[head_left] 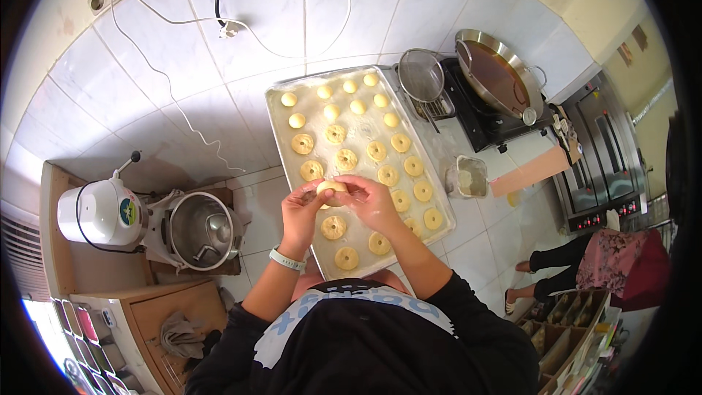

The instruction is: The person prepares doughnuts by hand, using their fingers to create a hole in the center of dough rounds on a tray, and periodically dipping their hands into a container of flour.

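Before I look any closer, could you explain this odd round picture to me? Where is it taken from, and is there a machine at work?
No robot here: these are a person's own bare hands. The camera sits on their head and looks down, so you see roughly what they see. Its very wide lens bends straight edges near the rim.

The left hand and right hand meet over a tray, pinching a pale dough piece between their fingers. On the tray, small balls lie toward the wall, and flatter rings with a mark or hole in the middle lie nearer the body. To the left stands a white mixer; to the right, a stove.
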Available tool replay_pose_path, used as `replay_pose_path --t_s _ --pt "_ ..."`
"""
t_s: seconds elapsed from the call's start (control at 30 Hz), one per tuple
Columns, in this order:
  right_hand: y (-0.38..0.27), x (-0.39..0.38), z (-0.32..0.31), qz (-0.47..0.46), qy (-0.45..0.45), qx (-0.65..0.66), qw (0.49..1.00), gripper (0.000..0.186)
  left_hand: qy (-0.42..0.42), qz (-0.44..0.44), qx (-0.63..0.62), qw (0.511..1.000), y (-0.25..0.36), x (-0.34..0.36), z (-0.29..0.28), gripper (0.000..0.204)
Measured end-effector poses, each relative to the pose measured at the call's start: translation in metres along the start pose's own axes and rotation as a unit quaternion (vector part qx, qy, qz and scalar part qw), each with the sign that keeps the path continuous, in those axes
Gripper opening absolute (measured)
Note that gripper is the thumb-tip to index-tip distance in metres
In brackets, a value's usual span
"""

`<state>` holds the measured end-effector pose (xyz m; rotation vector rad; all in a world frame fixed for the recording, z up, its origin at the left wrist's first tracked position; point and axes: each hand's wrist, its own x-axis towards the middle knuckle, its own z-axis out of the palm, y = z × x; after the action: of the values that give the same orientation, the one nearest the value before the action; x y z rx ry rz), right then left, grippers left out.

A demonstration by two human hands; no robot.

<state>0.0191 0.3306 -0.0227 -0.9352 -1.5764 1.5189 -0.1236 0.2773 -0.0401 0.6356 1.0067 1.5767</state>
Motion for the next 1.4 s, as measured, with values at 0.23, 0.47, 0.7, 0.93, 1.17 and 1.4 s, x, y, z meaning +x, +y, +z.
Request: replay_pose_path --t_s 0.23,0.47,0.7,0.93,1.17,1.4 --pt "-0.012 -0.002 -0.007 -0.032 -0.02 -0.011 0.999 0.025 -0.016 -0.095 -0.007 0.995 0.009 0.004 0.0 0.025" --pt "-0.021 -0.006 -0.011 0.061 -0.022 0.022 0.998 0.026 -0.048 -0.123 0.04 0.99 0.016 0.005 0.001 0.025" --pt "-0.02 -0.004 -0.011 0.077 -0.014 0.0 0.997 0.028 -0.051 -0.159 -0.023 0.986 0.014 0.006 0.004 0.026" --pt "-0.025 -0.006 -0.02 0.108 -0.003 0.071 0.992 0.027 -0.064 -0.19 -0.04 0.979 0.016 0.004 0.004 0.028" --pt "-0.03 -0.011 -0.025 0.135 -0.002 0.046 0.99 0.025 -0.027 -0.174 -0.015 0.984 0.012 0.003 0.005 0.029" --pt "-0.04 -0.015 -0.027 0.134 -0.006 0.056 0.989 0.029 -0.039 -0.178 -0.036 0.983 0.017 0.003 0.007 0.028"
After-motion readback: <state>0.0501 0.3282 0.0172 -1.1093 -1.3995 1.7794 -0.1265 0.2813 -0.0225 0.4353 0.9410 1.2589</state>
